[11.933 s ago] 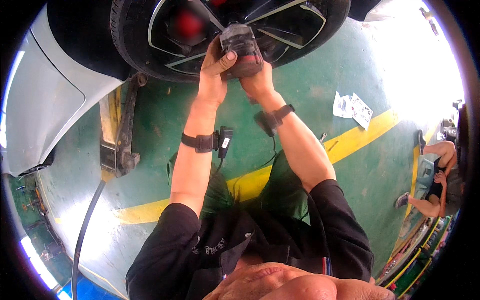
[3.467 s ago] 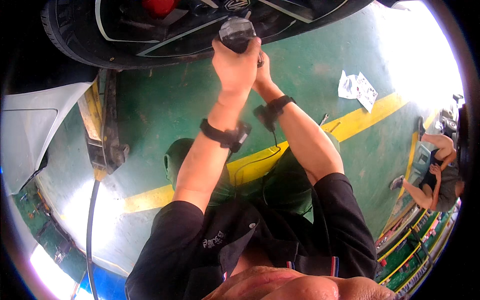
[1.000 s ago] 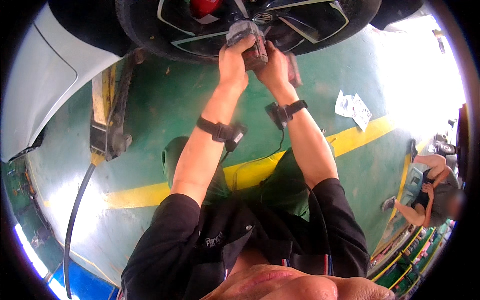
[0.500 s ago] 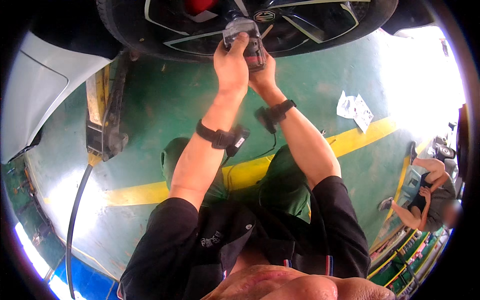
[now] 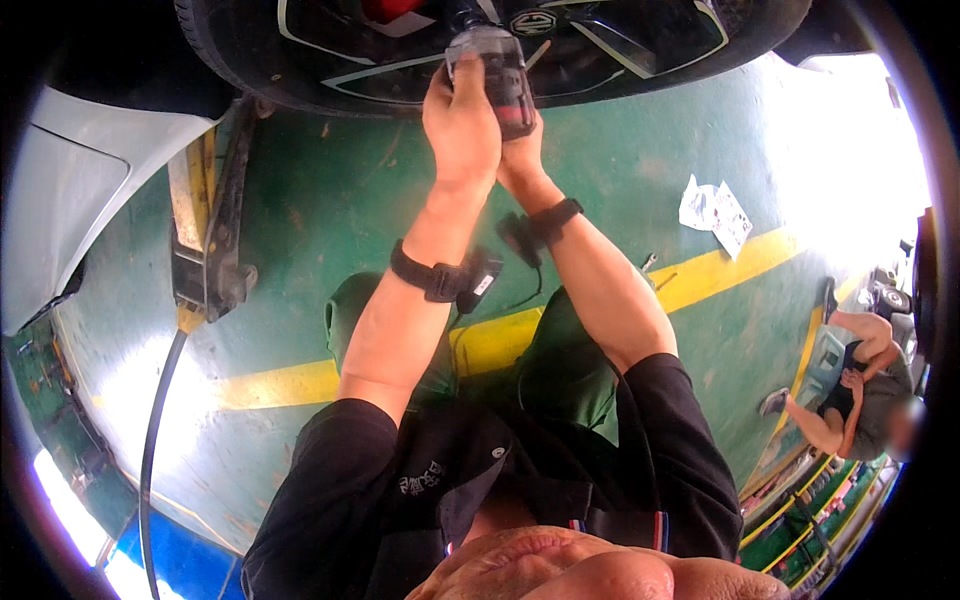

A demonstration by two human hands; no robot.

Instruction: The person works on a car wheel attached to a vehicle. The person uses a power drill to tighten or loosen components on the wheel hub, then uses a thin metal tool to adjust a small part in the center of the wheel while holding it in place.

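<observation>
A dark cordless impact wrench (image 5: 508, 88) with a see-through cover points at the spoked wheel (image 5: 625, 45) of a car. My left hand (image 5: 460, 130) is closed around the tool's left side, its thumb lying along the housing. Below and to the right, my right hand (image 5: 522, 158) is wrapped around the lower part of the wrench; most of its fingers are hidden behind the tool. The wrench's nose reaches in among the spokes near the hub, and I cannot tell exactly what it sits on. Behind the spokes shows a red brake caliper (image 5: 390, 8).
A floor jack (image 5: 205, 240) stands left of the wheel, with its black handle (image 5: 150, 440) running toward me. White papers (image 5: 715, 215) lie on the green floor near a yellow stripe (image 5: 730, 272). Another person (image 5: 850, 385) sits at the far right. The pale car body (image 5: 80, 180) is at left.
Both hands still hold the impact wrench at the wheel. My left thumb has shifted slightly left and lies straighter on the housing. The view has moved a little.
</observation>
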